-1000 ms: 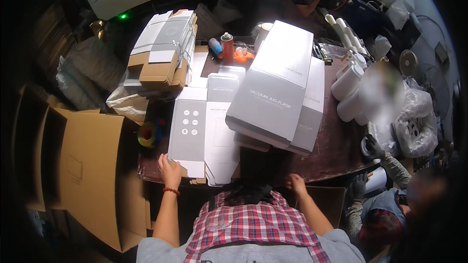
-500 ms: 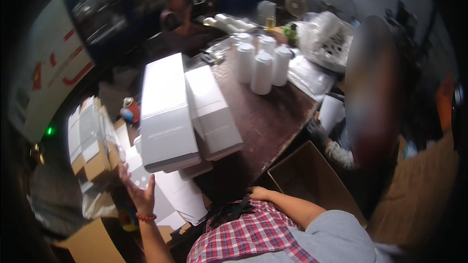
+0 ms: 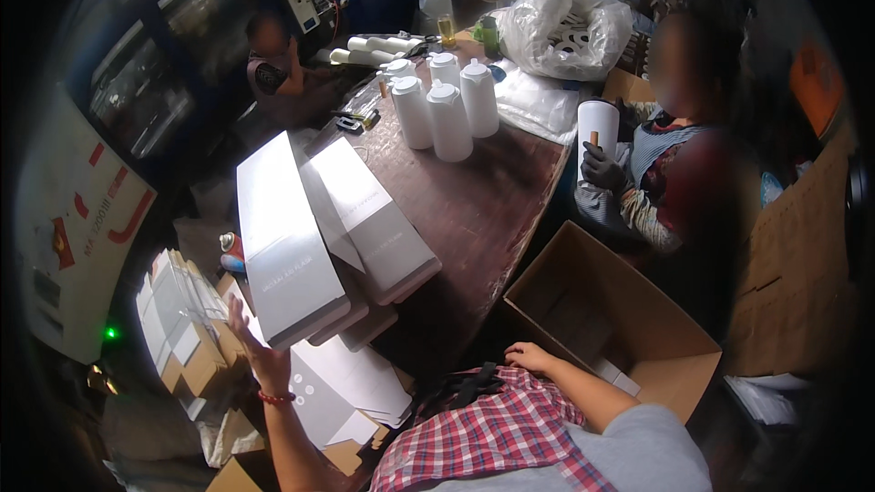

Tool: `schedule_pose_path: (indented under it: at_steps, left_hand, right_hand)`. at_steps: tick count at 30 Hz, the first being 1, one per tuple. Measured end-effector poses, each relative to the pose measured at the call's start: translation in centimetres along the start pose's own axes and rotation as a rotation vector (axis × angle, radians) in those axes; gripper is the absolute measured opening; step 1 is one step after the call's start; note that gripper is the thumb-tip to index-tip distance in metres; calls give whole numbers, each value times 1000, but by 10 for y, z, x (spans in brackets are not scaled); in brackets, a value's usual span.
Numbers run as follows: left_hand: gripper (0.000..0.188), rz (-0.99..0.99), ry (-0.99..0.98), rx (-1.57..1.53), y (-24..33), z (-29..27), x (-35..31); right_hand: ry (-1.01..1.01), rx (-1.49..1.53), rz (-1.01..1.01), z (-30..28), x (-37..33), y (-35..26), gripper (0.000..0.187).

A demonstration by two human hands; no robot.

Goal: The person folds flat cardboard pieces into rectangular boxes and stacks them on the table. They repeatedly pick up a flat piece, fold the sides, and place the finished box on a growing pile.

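Long white-and-grey cartons (image 3: 292, 246) lie stacked at the near-left edge of the dark red table. My left hand (image 3: 264, 360) is open, fingers stretched upward beside the near end of the top carton; whether it touches the carton I cannot tell. Under it are flat white carton sheets (image 3: 337, 392) with cut flaps. My right hand (image 3: 530, 357) hangs low in front of my checked apron, near the left side of a large open brown cardboard box (image 3: 679, 374). Its fingers are loosely bent and apart, with nothing seen in them.
Several white flasks (image 3: 448, 123) stand on the table (image 3: 474, 200), beside a filled clear plastic bag (image 3: 570, 32). Folded cartons (image 3: 182, 328) and a spray can (image 3: 231, 251) are at left. A gloved co-worker at right holds a white flask (image 3: 597, 132); another person sits far left.
The view has shifted, showing more of the open cardboard box. My right hand has moved a little right, away from the apron. The co-worker's white flask is now held upright.
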State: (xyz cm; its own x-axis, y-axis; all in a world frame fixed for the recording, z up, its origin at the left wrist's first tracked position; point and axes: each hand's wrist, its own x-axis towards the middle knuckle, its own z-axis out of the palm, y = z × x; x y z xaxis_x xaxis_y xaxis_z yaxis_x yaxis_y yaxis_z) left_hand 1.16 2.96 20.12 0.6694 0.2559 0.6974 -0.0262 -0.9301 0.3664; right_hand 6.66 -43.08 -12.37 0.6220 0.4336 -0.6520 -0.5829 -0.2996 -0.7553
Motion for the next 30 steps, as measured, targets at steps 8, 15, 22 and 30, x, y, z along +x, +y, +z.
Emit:
schedule_pose_path:
  at_steps: [8, 15, 22, 30]
  left_hand:
    - [76, 3, -23, -55, 8, -4, 21]
    - [58, 115, -60, -54, 19, 2, 42]
    - [47, 62, -106, -93, 21, 2, 43]
    - [41, -51, 32, -129, 14, 20, 35]
  right_hand:
    - [179, -1, -477, 31, 71, -154, 52]
    - [217, 131, -715, 70, 120, -283, 64]
    - [6, 250, -607, 57, 123, -263, 47]
    - [-90, -12, -187, -19, 76, -120, 24]
